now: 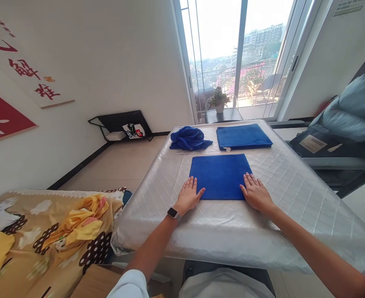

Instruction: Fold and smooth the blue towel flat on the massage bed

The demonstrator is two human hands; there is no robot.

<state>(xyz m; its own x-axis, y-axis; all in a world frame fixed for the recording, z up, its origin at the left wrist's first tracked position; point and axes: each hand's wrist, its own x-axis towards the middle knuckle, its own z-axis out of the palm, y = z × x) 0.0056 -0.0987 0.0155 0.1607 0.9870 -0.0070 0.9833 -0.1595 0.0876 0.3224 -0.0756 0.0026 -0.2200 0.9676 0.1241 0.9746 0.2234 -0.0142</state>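
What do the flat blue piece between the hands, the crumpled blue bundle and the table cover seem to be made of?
Flat blue piece: probably soft fabric, perhaps microfibre or fleece; matte, without glints.
Crumpled blue bundle: cloth, by its loose, rounded folds, with a similarly dull finish.
Table cover: likely plastic or coated sheeting; silvery, glossy, wrinkled, with pale crisscross lines.
Exact fibres can't be told.

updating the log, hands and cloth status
Left hand, right hand open, fingers on side edges of flat blue cloth. Cloth smooth. Crumpled cloth, blue pile beyond, apart.
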